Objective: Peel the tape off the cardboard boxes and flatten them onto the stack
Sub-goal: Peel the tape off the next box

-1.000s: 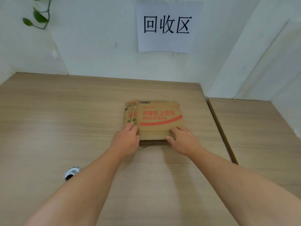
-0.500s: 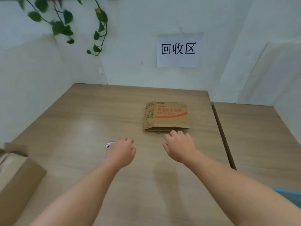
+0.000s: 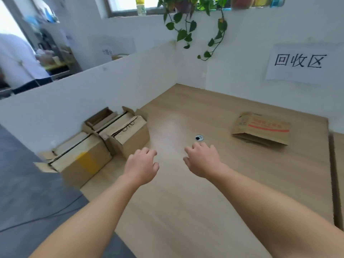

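A flattened cardboard stack (image 3: 260,128) with red print lies on the wooden table (image 3: 186,202) at the far right. Several unflattened cardboard boxes (image 3: 104,140) stand along the table's left edge against a white partition; the nearest one (image 3: 81,161) carries a yellow patch. My left hand (image 3: 141,164) hovers empty over the table, fingers loosely curled, just right of the boxes. A little to its right my right hand (image 3: 202,159) is also empty, fingers spread. Neither hand touches any cardboard.
A round cable hole (image 3: 199,138) sits in the table just beyond my right hand. White partitions (image 3: 93,95) wall the table at left and back. A paper sign (image 3: 301,64) and a trailing plant (image 3: 188,28) hang at the back. A person (image 3: 16,62) stands beyond the left partition.
Both hands have let go of the flattened stack and drawn back. The view has swung left, bringing the unflattened boxes into sight and putting the stack at the far right.
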